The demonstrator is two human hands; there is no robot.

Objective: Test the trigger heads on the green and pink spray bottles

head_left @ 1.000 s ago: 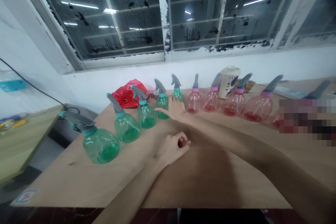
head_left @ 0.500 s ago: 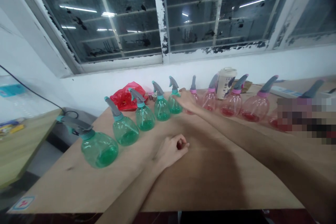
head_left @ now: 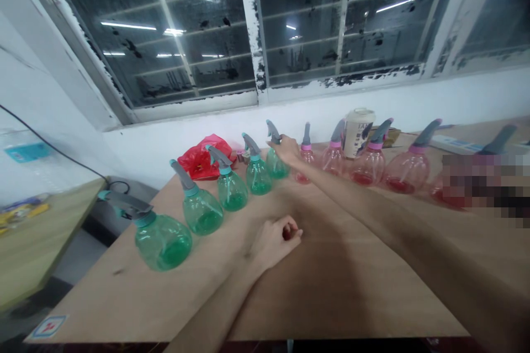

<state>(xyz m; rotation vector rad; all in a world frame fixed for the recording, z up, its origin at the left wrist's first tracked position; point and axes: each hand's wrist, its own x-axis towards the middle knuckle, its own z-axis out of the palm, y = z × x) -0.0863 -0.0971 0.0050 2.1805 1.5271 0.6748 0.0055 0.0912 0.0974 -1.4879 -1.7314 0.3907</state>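
My right hand point(head_left: 286, 150) reaches to the back of the table, its fingers closed around the neck of a green spray bottle point(head_left: 277, 164). That bottle stands upright at the far end of a row, its grey sprayer head showing above my fingers. My left hand point(head_left: 278, 240) rests on the table with its fingers curled into a loop, and I see nothing inside it. Toward the left front run other green spray bottles point(head_left: 259, 176), each with some green liquid. Just right of my right hand is a pink spray bottle point(head_left: 305, 168) with red liquid.
Several more pink spray bottles point(head_left: 366, 166) line the right side. Behind them stands a paper cup point(head_left: 357, 132). A red plastic bag point(head_left: 202, 159) lies against the wall under the window. Off to the left is a separate wooden surface point(head_left: 53, 248).
My right hand has shifted slightly left and now covers the neck of the far green spray bottle. My left hand keeps its curled pose. The view has tilted a little.
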